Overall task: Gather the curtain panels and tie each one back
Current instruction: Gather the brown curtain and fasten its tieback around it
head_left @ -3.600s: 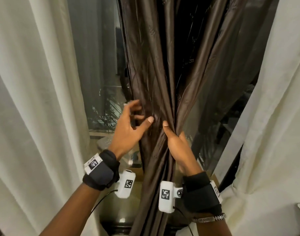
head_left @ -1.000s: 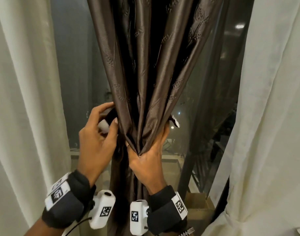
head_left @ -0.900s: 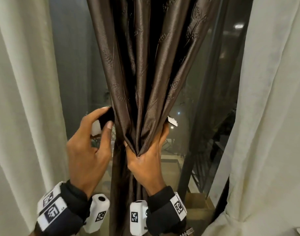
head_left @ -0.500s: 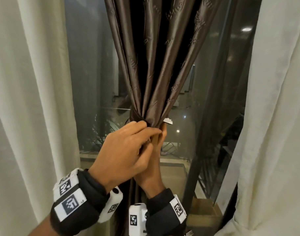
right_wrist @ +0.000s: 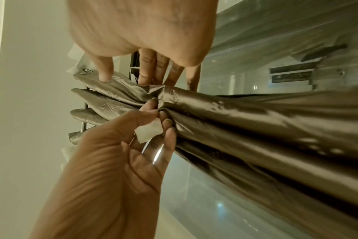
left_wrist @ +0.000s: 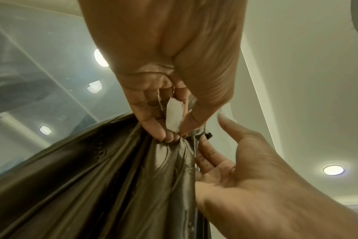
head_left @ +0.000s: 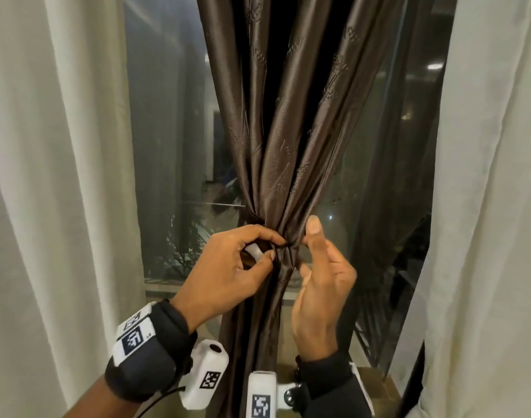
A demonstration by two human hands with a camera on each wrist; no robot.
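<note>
While left hand [head_left: 228,267] fingers pinch the gathered brown curtain [head_left: 276,164], right hand [head_left: 321,285] fingers hover spread beside it.

Head view: illumination is dim, warm and indoor; the window glass [head_left: 173,122] is dark and carries small bright reflections at 2 to 3 o'clock, the brown curtain [head_left: 276,131] shows soft sheen on fold crests with near-black shadow between folds, and straight edges bow at the frame borders from wide-angle distortion. Left wrist view: a round ceiling light [left_wrist: 333,169] glares at 4 o'clock, further lamp reflections appear at 9 to 10 o'clock, and the near left hand [left_wrist: 164,53] is soft and slightly blurred. Right wrist view: strong specular glare streaks the fabric at 3 o'clock, with smeared detail and heavy stretching toward the edges.
</note>
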